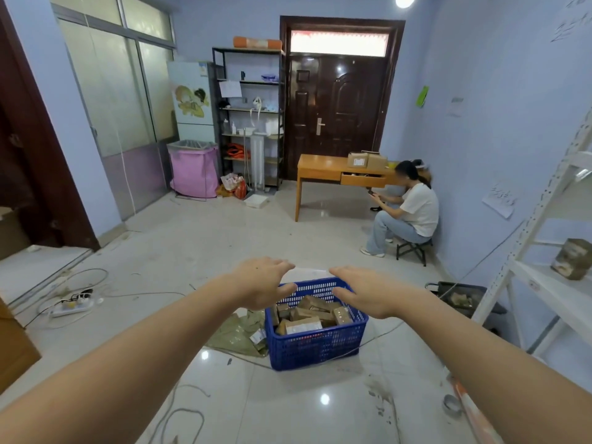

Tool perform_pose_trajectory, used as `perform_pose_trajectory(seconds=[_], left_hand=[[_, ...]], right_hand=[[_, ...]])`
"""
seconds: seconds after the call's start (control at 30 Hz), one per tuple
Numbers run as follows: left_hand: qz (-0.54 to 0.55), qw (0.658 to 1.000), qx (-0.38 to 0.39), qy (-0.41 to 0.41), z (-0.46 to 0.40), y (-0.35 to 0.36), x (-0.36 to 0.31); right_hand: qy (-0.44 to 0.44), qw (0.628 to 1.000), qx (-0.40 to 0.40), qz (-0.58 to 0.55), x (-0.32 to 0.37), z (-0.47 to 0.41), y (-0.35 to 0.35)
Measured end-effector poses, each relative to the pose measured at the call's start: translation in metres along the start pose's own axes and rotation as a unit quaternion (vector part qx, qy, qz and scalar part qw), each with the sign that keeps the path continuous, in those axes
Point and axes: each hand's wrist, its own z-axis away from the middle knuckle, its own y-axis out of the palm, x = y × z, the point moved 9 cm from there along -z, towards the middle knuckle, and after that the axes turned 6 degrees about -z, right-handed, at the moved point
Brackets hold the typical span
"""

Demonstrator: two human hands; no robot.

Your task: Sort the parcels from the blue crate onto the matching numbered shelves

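Observation:
A blue plastic crate (pixel 317 346) stands on the tiled floor, filled with several brown cardboard parcels (pixel 312 314). Both my arms reach out over it. My left hand (pixel 262 282) hovers above the crate's left rim, fingers spread and empty. My right hand (pixel 365 291) hovers above the right rim, also open and empty. A white metal shelf rack (pixel 544 283) stands at the right, with one taped parcel (pixel 573 259) on a shelf. Any numbers on the shelves cannot be read.
A person sits on a stool (pixel 413 248) by the right wall, beside a wooden desk (pixel 323 174) carrying boxes. A green sack (pixel 237 334) lies left of the crate. A power strip and cables (pixel 72 307) lie at left. A dark bin (pixel 461 298) sits near the rack.

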Motion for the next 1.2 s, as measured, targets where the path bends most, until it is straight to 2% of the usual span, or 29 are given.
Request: perform_pose_trajectory(seconds=[0.47,0.77,0.97,1.2], left_hand=[[0.016,1.0,0.021,-0.013,-0.184,0.026,0.142],[-0.007,0.997,0.059,0.058,-0.331,0.059,0.23],[0.001,0.992,0.069,0.109,-0.441,0.08,0.241],[0.003,0.98,0.088,0.178,-0.586,0.118,0.207]], right_hand=[[-0.009,1.0,0.027,-0.011,-0.033,-0.233,-0.011],[0.063,0.997,0.029,-0.042,-0.078,-0.379,-0.014],[0.135,0.987,0.017,-0.081,-0.138,-0.439,-0.013],[0.202,0.974,0.034,-0.098,-0.241,-0.501,0.006]])
